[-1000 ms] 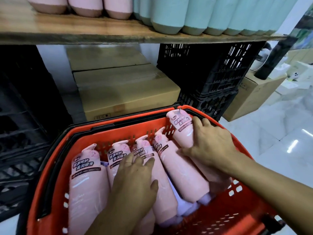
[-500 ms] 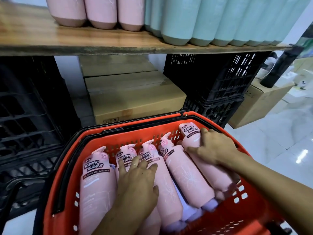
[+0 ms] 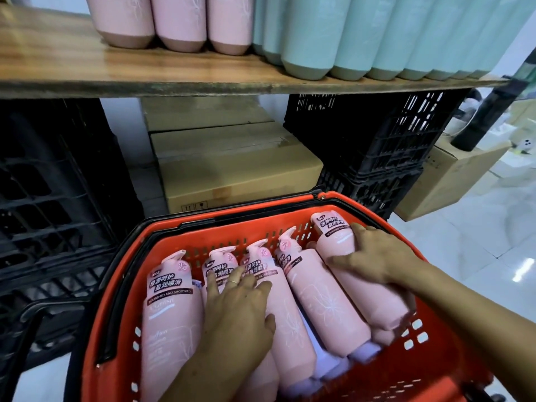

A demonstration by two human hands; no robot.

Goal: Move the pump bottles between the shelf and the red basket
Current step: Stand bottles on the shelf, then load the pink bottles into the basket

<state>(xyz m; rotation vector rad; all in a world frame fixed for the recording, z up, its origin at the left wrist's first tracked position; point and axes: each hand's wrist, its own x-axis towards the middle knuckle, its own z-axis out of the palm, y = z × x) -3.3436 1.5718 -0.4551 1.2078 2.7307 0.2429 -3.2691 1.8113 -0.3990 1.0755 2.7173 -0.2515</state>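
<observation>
The red basket [image 3: 452, 358] stands on the floor below the wooden shelf [image 3: 72, 68]. Several pink pump bottles lie side by side in it, pump heads pointing away from me. My left hand [image 3: 237, 309] rests flat on the second pink bottle [image 3: 220, 265], with its thumb lying across the third bottle [image 3: 287, 323]. My right hand [image 3: 374, 259] grips the rightmost pink bottle [image 3: 333, 236] near its neck, fingers over the far side and thumb on the near side. Three more pink bottles [image 3: 179, 21] stand on the shelf next to several teal bottles [image 3: 362, 33].
Under the shelf are cardboard boxes [image 3: 232, 169], with black plastic crates on the left [image 3: 43, 184] and right [image 3: 371, 134]. Another cardboard box [image 3: 452, 181] sits on the glossy white floor [image 3: 478, 242] to the right. The basket's black handle [image 3: 113, 300] lies folded along its rim.
Both hands stay on the same bottles. The view has tilted upward, so more of the shelf and its bottles shows.
</observation>
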